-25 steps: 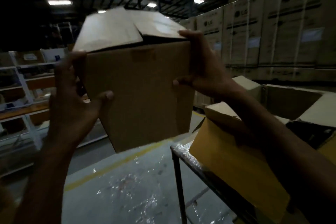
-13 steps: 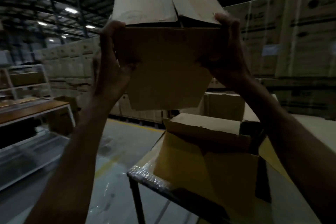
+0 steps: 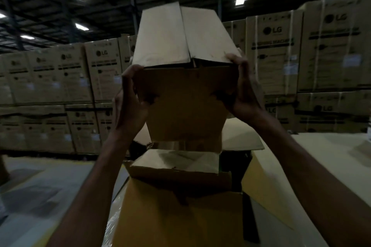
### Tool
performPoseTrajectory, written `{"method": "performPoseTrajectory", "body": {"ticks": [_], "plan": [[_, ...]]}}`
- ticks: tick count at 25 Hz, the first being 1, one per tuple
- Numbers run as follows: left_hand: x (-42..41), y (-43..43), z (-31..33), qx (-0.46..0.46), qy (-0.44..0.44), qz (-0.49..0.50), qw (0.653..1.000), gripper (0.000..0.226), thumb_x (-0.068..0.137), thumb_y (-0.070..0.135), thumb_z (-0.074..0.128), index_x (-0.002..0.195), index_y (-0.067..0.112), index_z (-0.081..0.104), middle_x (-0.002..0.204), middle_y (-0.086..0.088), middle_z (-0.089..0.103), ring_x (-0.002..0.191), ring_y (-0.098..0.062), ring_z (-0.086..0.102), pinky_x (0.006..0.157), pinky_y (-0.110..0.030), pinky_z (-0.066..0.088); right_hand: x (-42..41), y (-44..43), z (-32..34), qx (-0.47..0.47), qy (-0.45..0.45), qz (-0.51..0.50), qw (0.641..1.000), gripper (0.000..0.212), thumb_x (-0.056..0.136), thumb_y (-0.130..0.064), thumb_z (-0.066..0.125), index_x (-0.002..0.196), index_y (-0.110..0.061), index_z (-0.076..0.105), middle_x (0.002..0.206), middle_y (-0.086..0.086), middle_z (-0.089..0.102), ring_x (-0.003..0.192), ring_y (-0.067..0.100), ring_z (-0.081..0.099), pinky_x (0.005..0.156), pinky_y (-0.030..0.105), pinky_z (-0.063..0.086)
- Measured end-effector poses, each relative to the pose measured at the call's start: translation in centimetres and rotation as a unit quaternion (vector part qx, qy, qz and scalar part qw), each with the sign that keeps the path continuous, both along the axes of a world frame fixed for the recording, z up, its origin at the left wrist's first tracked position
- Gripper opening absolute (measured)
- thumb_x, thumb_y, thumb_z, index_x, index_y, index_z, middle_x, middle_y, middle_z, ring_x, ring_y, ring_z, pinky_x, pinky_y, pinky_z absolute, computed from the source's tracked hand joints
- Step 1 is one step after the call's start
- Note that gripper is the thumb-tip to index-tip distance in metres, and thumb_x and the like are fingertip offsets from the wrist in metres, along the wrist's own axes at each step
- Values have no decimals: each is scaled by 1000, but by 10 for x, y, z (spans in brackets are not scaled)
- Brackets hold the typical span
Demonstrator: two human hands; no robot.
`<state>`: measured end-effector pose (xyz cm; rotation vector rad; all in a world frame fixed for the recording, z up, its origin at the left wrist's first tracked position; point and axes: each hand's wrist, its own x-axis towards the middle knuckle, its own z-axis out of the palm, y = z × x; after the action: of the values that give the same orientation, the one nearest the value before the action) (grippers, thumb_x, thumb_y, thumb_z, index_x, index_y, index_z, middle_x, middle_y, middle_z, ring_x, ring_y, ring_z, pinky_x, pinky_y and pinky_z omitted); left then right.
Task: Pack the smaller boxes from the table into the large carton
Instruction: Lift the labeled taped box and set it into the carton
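**Small box held high over the open carton**

Far behind the grip rose a wall of stacked printed cartons [image 3: 281, 56], running on to either side of it. Below and to the left of the grip lay bare floor [image 3: 40, 186]. The film-wrapped edge of the table [image 3: 114, 220] showed beneath the left forearm.

Directly under the grip stood the large carton [image 3: 180, 212], its mouth open. Its back flap [image 3: 243, 136] spread out beyond the grip and a side flap [image 3: 267, 182] hung down on the right. In the mouth sat a pale panel [image 3: 174, 162]; whether it was a folded flap or a box already packed could not be told.

The smaller box [image 3: 186, 102] was aloft, apart from the carton and tipped so that its loosely closed top flaps faced the camera. The left hand [image 3: 130, 102] and right hand [image 3: 244, 90] clasped it from opposite sides. Their fingers [image 3: 239, 66] curled round the upper corners and the thumbs pressed on the near face.

The step in hand looked like the lowering. It would go best by levelling the box first, squaring its bottom edges to the carton's walls and bringing it straight down. The mouth seemed partly taken up by the pale panel, so the free room probably lay beyond and to the right of it. The spread flaps could catch a corner, and the untaped top flaps might spring open if the hold eased.
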<state>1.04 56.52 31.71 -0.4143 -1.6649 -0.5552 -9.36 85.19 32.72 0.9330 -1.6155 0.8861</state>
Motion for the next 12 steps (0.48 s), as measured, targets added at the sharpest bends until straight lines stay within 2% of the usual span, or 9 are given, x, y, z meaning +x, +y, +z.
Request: {"method": "performPoseTrajectory", "body": {"ticks": [2,4,6,9,10,12], "plan": [[-23,-3,-10,-11,-25,21,999,84,77,7,86,138,29,32,127,-4,57,104,-25,67,66,-29,59,-21,2,-10,11,-27,-17,999,92,76,-28,89,148,-18,32,154,12,39,129,29,51,89,34,54],[-43,-2,-14,-8,-39,30,999,86,76,8,86,139,29,31,131,-7,56,105,-27,67,67,-37,62,-40,4,-19,11,-38,-10,999,94,75,-28,88,148,-21,30,156,9,36,132,29,50,92,46,57],[-58,-8,-19,3,-68,10,998,87,75,7,87,140,29,33,135,-6,55,111,-27,66,73,-45,63,-53,3,-28,18,-72,5,997,96,74,-27,88,149,-26,28,158,6,35,132,26,52,91,48,58],[-71,-9,-23,4,-115,9,993,87,75,6,87,141,28,34,134,6,52,114,-19,62,78,-28,60,-66,0,-37,38,-116,-37,992,101,71,-25,90,150,-28,28,160,6,34,117,16,55,82,28,58],[-78,-11,-25,3,-130,12,991,88,75,7,87,142,27,34,131,10,51,113,-17,61,76,-28,60,-71,-2,-40,44,-129,-47,990,101,71,-23,90,150,-27,29,159,7,35,111,14,54,76,23,56],[-92,-14,-29,1,-157,20,987,89,75,10,88,144,25,33,129,11,52,111,-15,61,77,-41,63,-80,-5,-49,57,-155,-59,985,100,71,-14,88,150,-26,29,154,6,38,103,14,55,68,23,58]]}}
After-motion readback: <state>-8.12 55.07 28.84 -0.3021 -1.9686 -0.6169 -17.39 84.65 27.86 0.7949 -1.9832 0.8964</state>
